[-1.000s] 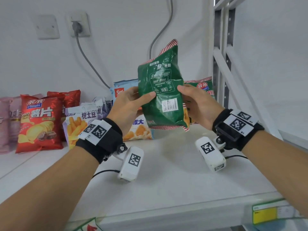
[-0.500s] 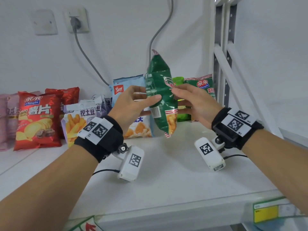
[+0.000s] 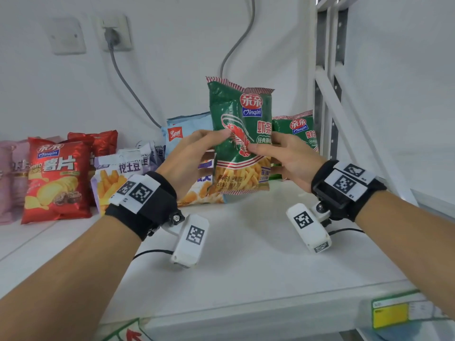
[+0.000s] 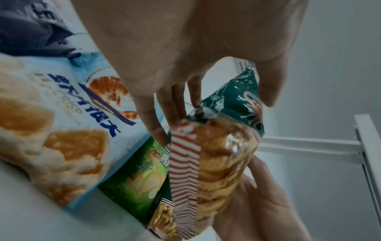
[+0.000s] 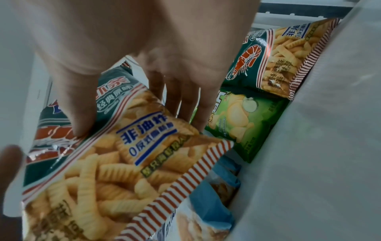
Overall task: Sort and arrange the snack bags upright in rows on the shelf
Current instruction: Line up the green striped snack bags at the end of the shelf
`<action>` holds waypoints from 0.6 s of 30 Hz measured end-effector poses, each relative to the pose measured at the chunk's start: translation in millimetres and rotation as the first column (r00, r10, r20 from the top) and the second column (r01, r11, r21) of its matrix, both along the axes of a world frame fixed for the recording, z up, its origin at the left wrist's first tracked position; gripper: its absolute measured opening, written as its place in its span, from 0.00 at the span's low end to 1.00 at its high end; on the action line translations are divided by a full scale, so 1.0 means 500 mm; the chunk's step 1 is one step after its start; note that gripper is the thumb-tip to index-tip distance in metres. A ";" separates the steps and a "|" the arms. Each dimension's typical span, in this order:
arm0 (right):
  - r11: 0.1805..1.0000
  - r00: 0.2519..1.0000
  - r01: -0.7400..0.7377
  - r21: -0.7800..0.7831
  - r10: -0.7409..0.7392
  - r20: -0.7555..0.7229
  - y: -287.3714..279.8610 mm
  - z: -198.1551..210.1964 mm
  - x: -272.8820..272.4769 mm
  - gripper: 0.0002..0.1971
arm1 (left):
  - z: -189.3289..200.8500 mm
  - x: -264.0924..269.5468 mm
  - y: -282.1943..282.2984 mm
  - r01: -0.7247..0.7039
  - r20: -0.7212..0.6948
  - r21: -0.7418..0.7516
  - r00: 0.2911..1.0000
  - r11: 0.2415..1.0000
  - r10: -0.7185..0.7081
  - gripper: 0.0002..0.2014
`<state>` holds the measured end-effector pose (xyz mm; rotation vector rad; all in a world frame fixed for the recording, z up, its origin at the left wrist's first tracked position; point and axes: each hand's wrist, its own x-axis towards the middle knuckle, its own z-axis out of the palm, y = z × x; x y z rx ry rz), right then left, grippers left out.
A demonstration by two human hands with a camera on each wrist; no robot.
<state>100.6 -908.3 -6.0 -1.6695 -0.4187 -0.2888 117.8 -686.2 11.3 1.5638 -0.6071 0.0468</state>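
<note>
I hold a green shrimp-stick bag (image 3: 242, 134) upright with its printed front toward me, just above the white shelf (image 3: 246, 254). My left hand (image 3: 204, 148) grips its left edge, thumb on the front and fingers behind. Gripping the right edge the same way is my right hand (image 3: 270, 155). From below, the left wrist view shows the bag's striped bottom seam (image 4: 185, 163). The right wrist view shows its front (image 5: 115, 163) under my thumb. A matching green bag (image 3: 299, 134) stands behind at the right.
Along the back wall stand a light blue bag (image 3: 182, 134), a purple fries bag (image 3: 118, 178), red chip bags (image 3: 57, 180) and pink bags (image 3: 9, 173). A lime chip bag (image 5: 243, 120) lies behind. The shelf frame (image 3: 327, 94) rises at the right; cables hang down the wall.
Both hands have turned the green bag about its upright axis: its back faced me, then its edge, and now its front. The other bags have not moved.
</note>
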 end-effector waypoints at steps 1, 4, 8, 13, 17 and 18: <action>1.000 1.000 0.019 -0.010 -0.019 0.010 -0.001 0.001 -0.002 0.30 | 0.000 0.000 0.001 -0.007 0.032 0.064 0.999 0.998 0.005 0.31; 0.998 0.999 0.045 -0.052 -0.044 0.022 -0.001 0.005 -0.007 0.35 | -0.003 0.002 0.000 -0.025 0.093 0.142 0.996 0.990 0.012 0.33; 1.000 1.000 -0.003 -0.005 0.003 -0.016 -0.002 0.009 -0.010 0.27 | 0.002 0.007 0.008 -0.006 0.054 0.071 0.999 0.997 0.002 0.26; 0.999 0.996 -0.021 0.046 0.025 -0.084 -0.002 0.010 -0.021 0.29 | 0.004 0.008 0.013 0.002 -0.011 -0.011 1.000 1.000 -0.002 0.15; 0.997 0.986 -0.038 0.063 0.048 -0.158 0.007 0.014 -0.031 0.33 | 0.004 0.001 0.011 0.013 -0.103 -0.022 0.995 1.000 -0.015 0.18; 0.995 0.982 -0.060 0.083 0.074 -0.175 0.007 0.015 -0.030 0.32 | 0.004 -0.002 0.010 0.005 -0.117 -0.018 0.993 1.000 -0.007 0.20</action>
